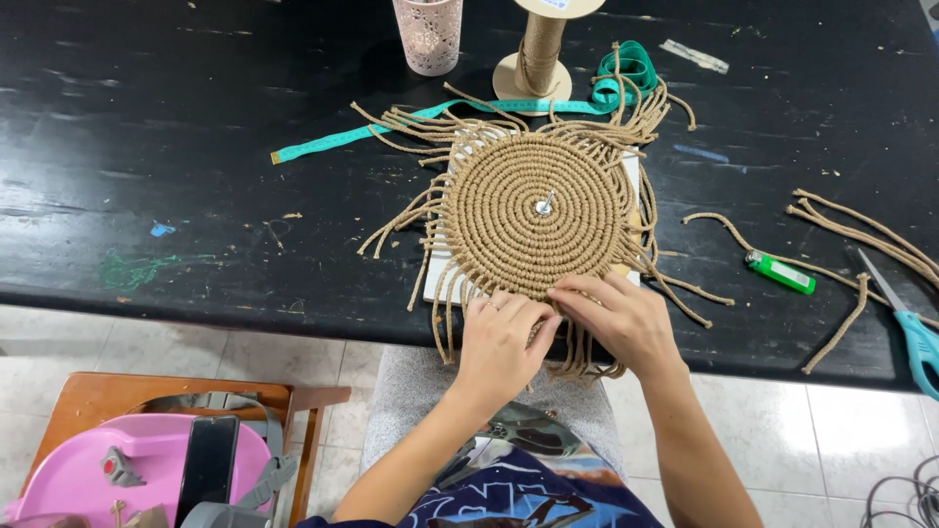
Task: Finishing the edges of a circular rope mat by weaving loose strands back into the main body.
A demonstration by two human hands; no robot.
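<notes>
A round woven mat of tan cord (533, 210) lies on a pale board at the front of the black table (176, 147), pinned at its centre by a metal pin (544, 205). Loose cord ends fan out all around its rim. My left hand (501, 344) and my right hand (621, 318) meet at the mat's near edge. Both pinch the hanging cords (585, 352) there, fingers closed on the strands.
A green lighter (780, 272), loose cord pieces (861, 235) and blue-handled scissors (910, 328) lie to the right. Behind the mat stand a cord spool (536, 54), a pink perforated cup (427, 34) and a teal tape measure (391, 132). A wooden stool with a pink tray (137, 464) stands lower left.
</notes>
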